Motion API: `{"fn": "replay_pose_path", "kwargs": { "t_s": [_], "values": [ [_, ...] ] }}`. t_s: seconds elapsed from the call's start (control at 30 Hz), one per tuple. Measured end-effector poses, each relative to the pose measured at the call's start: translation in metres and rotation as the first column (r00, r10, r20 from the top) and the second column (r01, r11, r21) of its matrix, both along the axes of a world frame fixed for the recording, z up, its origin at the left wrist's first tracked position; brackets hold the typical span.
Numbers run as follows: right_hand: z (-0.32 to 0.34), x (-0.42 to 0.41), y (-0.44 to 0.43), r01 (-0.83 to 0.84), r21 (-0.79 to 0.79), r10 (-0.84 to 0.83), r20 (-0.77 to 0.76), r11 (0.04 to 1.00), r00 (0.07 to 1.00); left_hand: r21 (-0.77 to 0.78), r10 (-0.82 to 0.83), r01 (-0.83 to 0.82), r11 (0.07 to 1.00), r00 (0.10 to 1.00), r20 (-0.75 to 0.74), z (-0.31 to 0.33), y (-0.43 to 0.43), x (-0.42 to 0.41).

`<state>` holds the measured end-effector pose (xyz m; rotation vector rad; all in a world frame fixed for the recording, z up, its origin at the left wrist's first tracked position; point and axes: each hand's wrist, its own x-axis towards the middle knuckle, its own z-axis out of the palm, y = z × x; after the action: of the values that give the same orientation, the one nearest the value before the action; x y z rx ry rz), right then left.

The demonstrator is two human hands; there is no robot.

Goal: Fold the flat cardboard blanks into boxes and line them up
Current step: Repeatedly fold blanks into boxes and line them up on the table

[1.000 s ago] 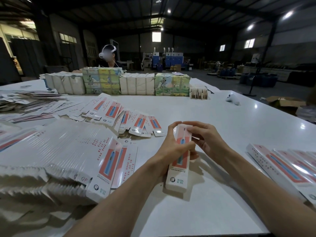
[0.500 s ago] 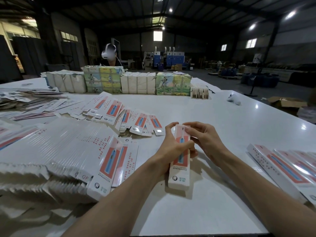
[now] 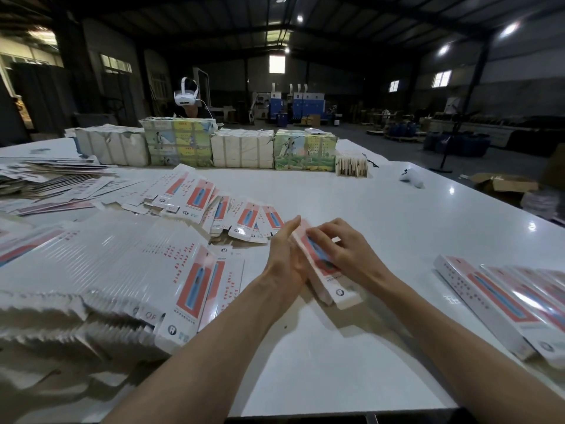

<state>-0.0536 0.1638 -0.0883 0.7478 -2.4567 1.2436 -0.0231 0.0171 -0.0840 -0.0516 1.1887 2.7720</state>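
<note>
Cardboard looks thin, light, stiff only along its creases, easily dented; the box [image 3: 328,272] sits slantwise between both hands, low over the table [image 3: 382,215]; long edges seem the safest hold; left hand [image 3: 286,255] presses flat, fingers straight, against its left side; right hand [image 3: 344,254] curls over the top face, gripping it.

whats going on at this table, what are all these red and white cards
A person is folding flat cardboard blanks into boxes at a white table. Right now one box sits slanted in front of them: the left grip presses flat against its left side, while the right grip curls over its top. A big fanned pile of blanks waits on the left, and finished boxes are lined up on the right.
</note>
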Motion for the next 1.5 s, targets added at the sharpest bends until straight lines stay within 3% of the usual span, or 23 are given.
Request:
{"fn": "replay_pose_path", "kwargs": {
  "t_s": [0.07,0.2,0.27,0.33,0.43,0.53,0.6,0.63,0.77,0.9,1.1,1.17,1.33,1.43,1.5],
  "values": [
    [0.003,0.002,0.001,0.007,0.061,-0.008,0.016,0.998,1.0,0.034,-0.023,0.024,0.999,1.0,-0.012,0.002,0.0,0.003],
    [0.009,0.009,0.0,0.062,0.342,-0.026,-0.108,0.938,0.994,0.013,-0.054,0.054,0.998,0.999,-0.005,0.003,-0.002,0.002],
    [0.012,0.015,0.002,0.095,0.318,-0.066,-0.1,0.943,0.993,-0.091,-0.119,0.117,0.989,0.993,-0.018,0.005,-0.002,0.002],
    [0.014,0.022,0.009,0.162,0.28,-0.13,-0.131,0.946,0.983,-0.29,-0.106,0.09,0.953,0.994,-0.04,0.004,0.002,0.001],
    [0.017,0.034,0.029,0.296,0.269,-0.254,-0.181,0.916,0.95,-0.645,-0.059,-0.066,0.761,0.984,-0.17,-0.005,0.007,0.005],
    [0.023,0.046,0.059,0.407,0.379,-0.383,-0.141,0.831,0.913,-0.82,-0.15,-0.157,0.551,0.948,-0.282,-0.024,0.006,0.009],
    [0.022,0.056,0.08,0.476,0.51,-0.474,-0.144,0.717,0.869,-0.915,-0.251,-0.245,0.32,0.91,-0.331,-0.031,0.007,0.009],
    [0.02,0.062,0.089,0.504,0.571,-0.517,-0.157,0.648,0.842,-0.927,-0.275,-0.277,0.251,0.898,-0.343,-0.032,0.008,0.009],
    [0.009,0.08,0.119,0.56,0.716,-0.596,-0.251,0.416,0.763,-0.927,-0.318,-0.309,0.213,0.875,-0.365,-0.032,0.008,0.004],
    [0.013,0.09,0.137,0.567,0.745,-0.623,-0.265,0.353,0.736,-0.923,-0.332,-0.322,0.209,0.865,-0.377,-0.034,0.007,0.002],
    [0.023,0.1,0.145,0.555,0.813,-0.657,-0.323,0.176,0.681,-0.927,-0.35,-0.322,0.191,0.86,-0.371,-0.032,0.007,0.005],
    [0.027,0.092,0.133,0.572,0.793,-0.637,-0.334,0.208,0.695,-0.929,-0.351,-0.32,0.187,0.861,-0.368,-0.031,0.008,0.007],
    [0.03,0.041,0.07,0.572,0.617,-0.523,-0.287,0.541,0.803,-0.923,-0.306,-0.341,0.179,0.872,-0.382,-0.029,0.012,0.014],
    [0.023,0.014,0.035,0.56,0.465,-0.513,-0.236,0.686,0.825,-0.92,-0.271,-0.271,0.282,0.898,-0.347,-0.025,0.012,0.019],
    [0.012,0.004,0.023,0.559,0.403,-0.527,-0.197,0.725,0.827,-0.915,-0.228,-0.249,0.317,0.917,-0.328,-0.022,0.011,0.021]
  ]
}}
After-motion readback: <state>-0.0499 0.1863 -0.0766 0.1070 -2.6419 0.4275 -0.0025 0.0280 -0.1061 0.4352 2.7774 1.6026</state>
